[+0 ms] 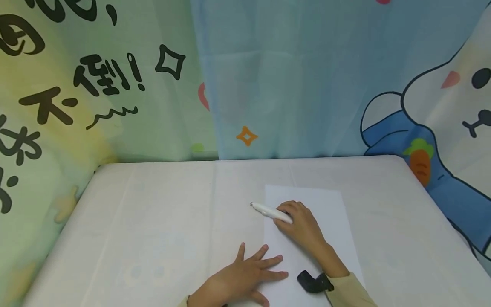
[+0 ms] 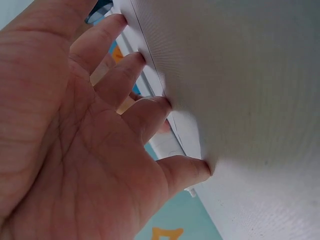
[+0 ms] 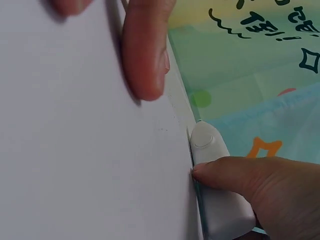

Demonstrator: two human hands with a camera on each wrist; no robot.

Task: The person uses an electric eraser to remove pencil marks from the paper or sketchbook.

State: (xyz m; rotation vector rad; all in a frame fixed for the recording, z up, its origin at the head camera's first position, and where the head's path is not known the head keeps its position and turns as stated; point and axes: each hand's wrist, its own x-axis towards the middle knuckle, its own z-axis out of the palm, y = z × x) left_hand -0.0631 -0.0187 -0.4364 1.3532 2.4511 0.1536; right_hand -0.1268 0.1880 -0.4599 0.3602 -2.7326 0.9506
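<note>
My right hand holds a slim white pen-shaped tool low over the left edge of a white paper sheet. The tool's narrow tip points left, past the paper's edge; its exact kind is unclear. In the right wrist view, my thumb presses on the tool's white rounded body, which has a round mark near one end. My left hand lies palm down with fingers spread, its fingertips reaching over the paper's lower left part. In the left wrist view, the fingertips touch the white surface.
A white cloth covers the table. A black wrist camera sits by the right sleeve, over the paper. Behind the table hang printed curtains with lettering, stars and a cartoon animal.
</note>
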